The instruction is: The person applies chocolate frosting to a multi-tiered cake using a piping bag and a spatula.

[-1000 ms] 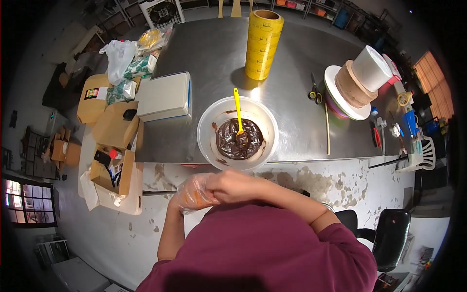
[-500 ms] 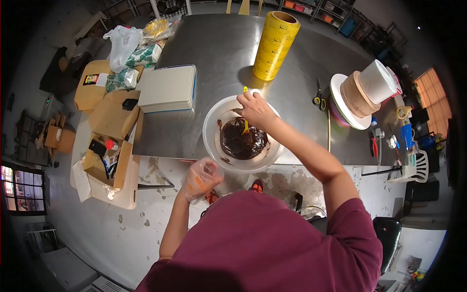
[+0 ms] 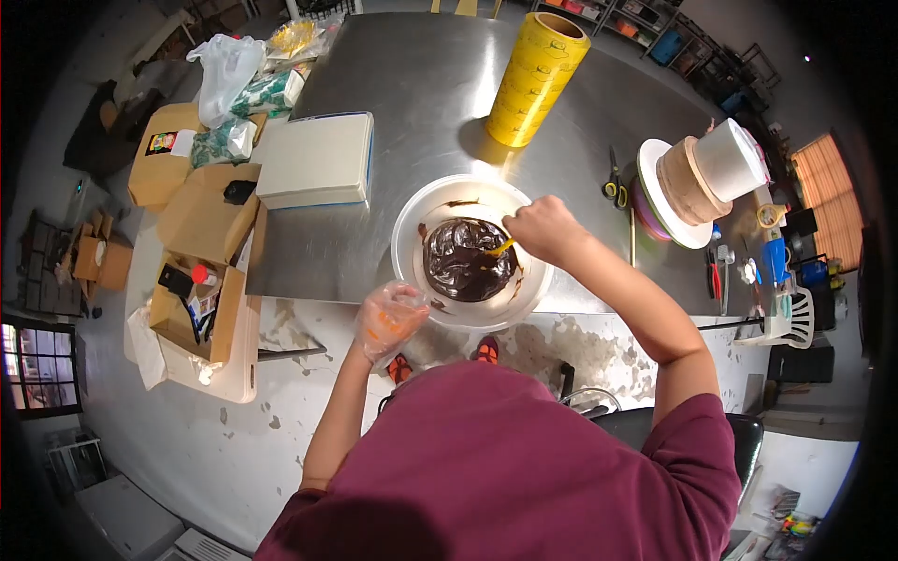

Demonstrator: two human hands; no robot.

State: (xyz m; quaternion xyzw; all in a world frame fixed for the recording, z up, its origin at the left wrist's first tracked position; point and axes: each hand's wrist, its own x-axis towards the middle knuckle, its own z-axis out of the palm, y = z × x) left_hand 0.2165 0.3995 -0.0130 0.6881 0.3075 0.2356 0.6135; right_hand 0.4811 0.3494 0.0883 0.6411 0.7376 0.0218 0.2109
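Right hand (image 3: 544, 229) now lower-right, fingers clenched on yellow spatula (image 3: 499, 248), blade slanting down-left into chocolate (image 3: 468, 260).

white bowl (image 3: 412, 224), brown chocolate (image 3: 463, 266), yellow spatula (image 3: 499, 249)

Glossy chocolate (image 3: 465, 260) fills a translucent plastic bowl (image 3: 412, 229) on brushed metal table (image 3: 412, 93).
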